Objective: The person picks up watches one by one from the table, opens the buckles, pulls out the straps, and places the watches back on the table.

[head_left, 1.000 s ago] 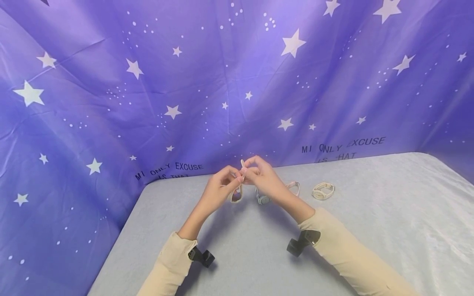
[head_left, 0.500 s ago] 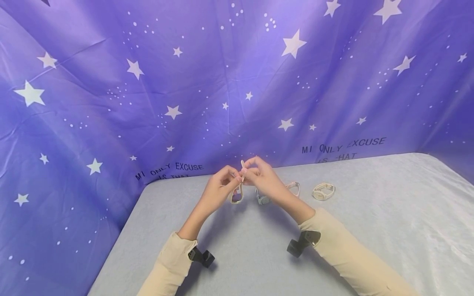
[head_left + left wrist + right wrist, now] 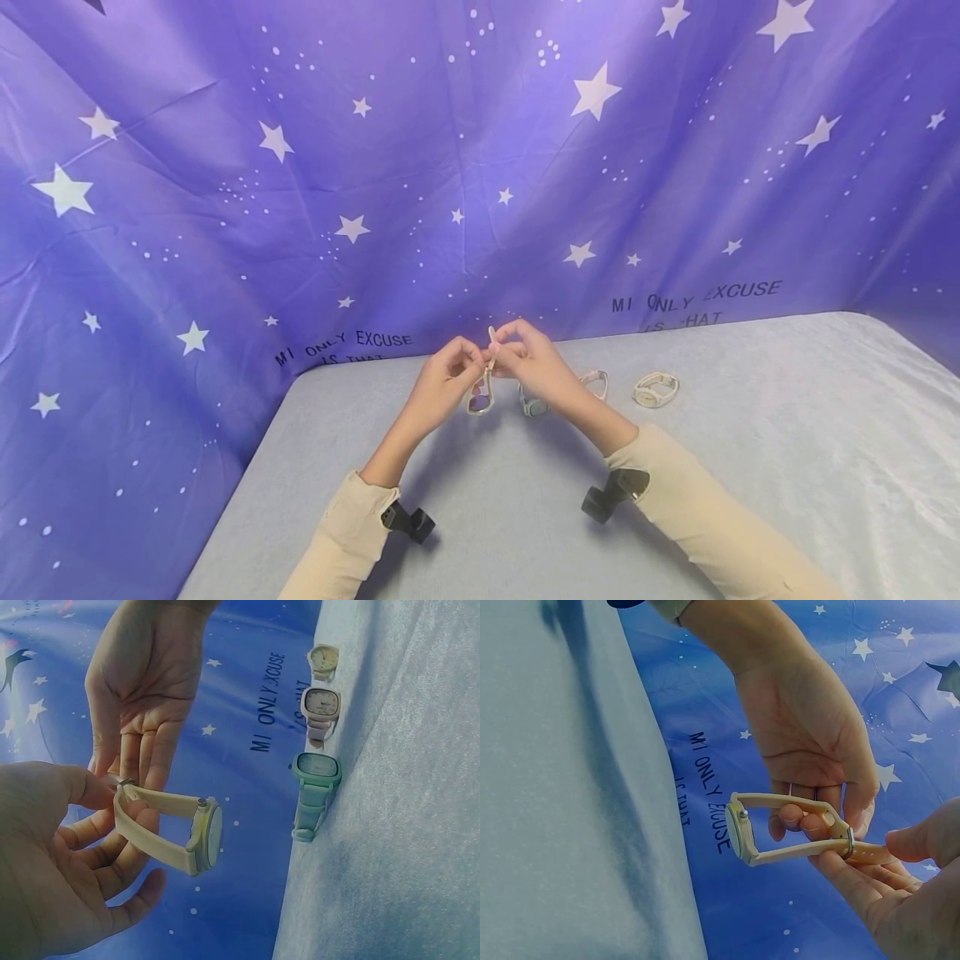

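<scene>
A cream wristwatch (image 3: 784, 851) hangs in the air between both hands, its strap bent into a loop and its case lowest in the head view. My left hand (image 3: 442, 379) pinches the strap near the metal buckle (image 3: 849, 843). With thumb and fingers, my right hand (image 3: 536, 362) grips the strap's free end, which has holes and passes through the buckle. In the left wrist view the fingers partly cover the buckle. Whether the pin sits in a hole cannot be made out.
On the grey cloth-covered table (image 3: 495, 517), a green watch (image 3: 316, 787), a pink watch (image 3: 321, 705) and a pale yellow watch (image 3: 656, 389) stand in a row to the right. Behind the table hangs a purple curtain (image 3: 420, 167) with stars.
The watch case hanging below the left fingers has turned slightly, so more of its loop shows. Both hands keep nearly the same place and hold.
</scene>
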Demonstrator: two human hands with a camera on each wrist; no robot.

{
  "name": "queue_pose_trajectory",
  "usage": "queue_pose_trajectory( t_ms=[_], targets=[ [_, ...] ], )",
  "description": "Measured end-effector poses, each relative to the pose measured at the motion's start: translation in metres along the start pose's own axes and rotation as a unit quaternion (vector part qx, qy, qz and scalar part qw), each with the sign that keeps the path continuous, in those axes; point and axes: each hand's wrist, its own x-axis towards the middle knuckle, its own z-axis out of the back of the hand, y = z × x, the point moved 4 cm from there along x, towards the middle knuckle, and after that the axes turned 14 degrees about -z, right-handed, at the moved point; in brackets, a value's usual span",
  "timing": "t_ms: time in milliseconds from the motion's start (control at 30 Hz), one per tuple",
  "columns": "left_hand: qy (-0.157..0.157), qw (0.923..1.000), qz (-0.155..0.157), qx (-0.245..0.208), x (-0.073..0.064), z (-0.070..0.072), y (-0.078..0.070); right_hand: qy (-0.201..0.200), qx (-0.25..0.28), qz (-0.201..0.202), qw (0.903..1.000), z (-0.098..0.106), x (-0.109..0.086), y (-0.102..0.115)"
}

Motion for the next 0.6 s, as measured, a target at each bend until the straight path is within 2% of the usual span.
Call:
queue_pose_trajectory(
  t_ms=[600],
  targets=[
    [0.005, 0.9999, 0.005, 0.011, 0.0, 0.0012, -0.0012, 0.002, 0.006, 0.003, 1.0, -0.0015, -0.0002, -0.001]
  ],
)
